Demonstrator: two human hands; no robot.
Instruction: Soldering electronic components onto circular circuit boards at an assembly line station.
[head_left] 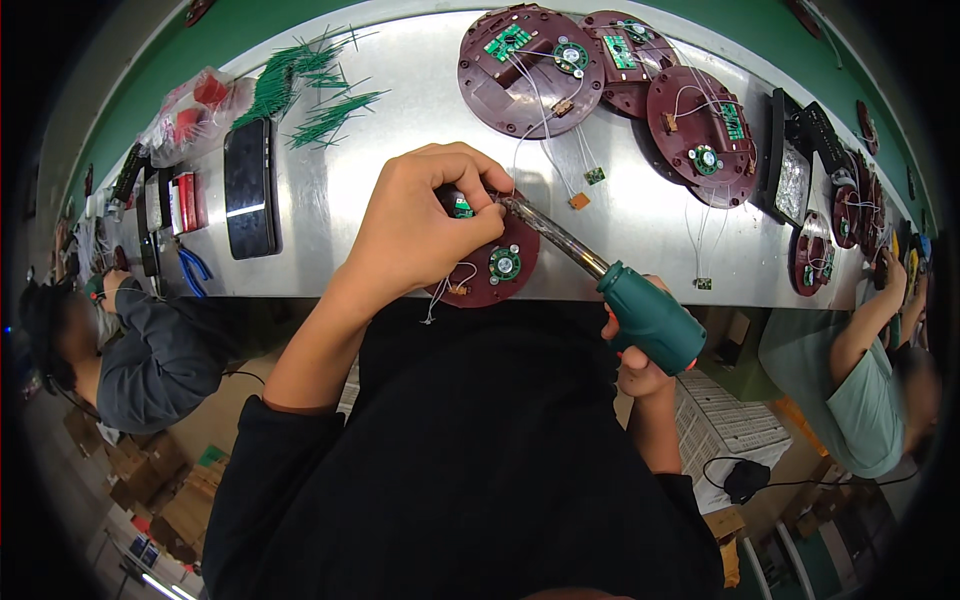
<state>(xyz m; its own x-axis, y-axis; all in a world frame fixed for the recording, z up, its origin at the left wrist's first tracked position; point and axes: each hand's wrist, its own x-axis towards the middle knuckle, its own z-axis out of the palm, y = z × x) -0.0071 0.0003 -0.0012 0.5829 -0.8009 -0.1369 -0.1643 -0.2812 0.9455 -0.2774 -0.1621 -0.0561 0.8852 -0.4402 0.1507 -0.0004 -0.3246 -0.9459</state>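
Note:
My right hand point(645, 376) is wrapped round the grip of a green pistol-shaped soldering iron point(650, 318). The iron's long metal barrel slants up and left, its tip beside the fingertips of my left hand point(412, 212). Thumb and index finger of that hand are pinched together over a dark red round plastic plate point(524, 252) at the table's near edge; whatever sits between them is hidden. A round green part with a silver centre point(504, 264) and thin white wires show on the plate. My left hand covers much of its upper left.
Beyond lie several larger wired red plates point(490, 92), with small boards dangling on wires. To the left are loose green sticks point(270, 85), a black phone point(250, 188), blue-handled pliers point(192, 268) and a plastic bag point(200, 120). A black tray point(790, 180) stands right. People sit on both sides.

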